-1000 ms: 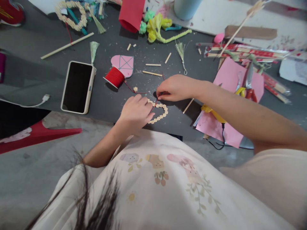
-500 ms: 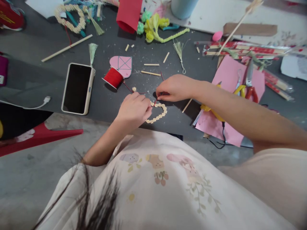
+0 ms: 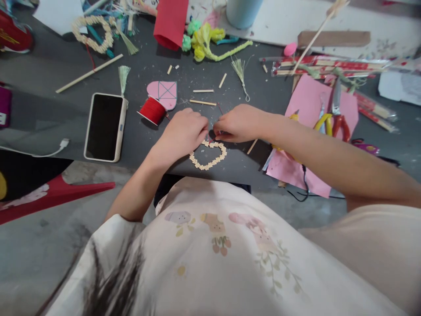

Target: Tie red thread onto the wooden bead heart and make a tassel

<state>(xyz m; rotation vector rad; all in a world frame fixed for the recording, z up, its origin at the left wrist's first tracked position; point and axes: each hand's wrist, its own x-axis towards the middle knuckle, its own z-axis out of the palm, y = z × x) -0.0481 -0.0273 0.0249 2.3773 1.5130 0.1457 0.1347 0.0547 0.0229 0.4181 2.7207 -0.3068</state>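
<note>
A heart-shaped ring of small cream flower-like pieces (image 3: 206, 167) lies on the dark table just below both hands. Red thread (image 3: 210, 141) is at its top notch, between my hands. My right hand (image 3: 241, 123) pinches this thread, and a loose end rises above its fingers. My left hand (image 3: 186, 131) has its fingers curled closed at the heart's upper left, seemingly on the thread too; its fingertips are hidden. Just beyond it stands a spool of red thread (image 3: 153, 110), touching a pink paper piece with drawn lines (image 3: 168, 94).
A phone (image 3: 104, 127) lies at left. Short sticks (image 3: 203, 102) and a pale tassel (image 3: 241, 72) are beyond my hands. Under my right forearm are pink paper (image 3: 304, 98), red-handled pliers (image 3: 340, 125) and a black cord (image 3: 304, 175). A second cream ring (image 3: 107, 44) lies at far left.
My left hand has moved up and off the heart, uncovering its left side. My right hand stays close to the notch. The whole view has shifted slightly.
</note>
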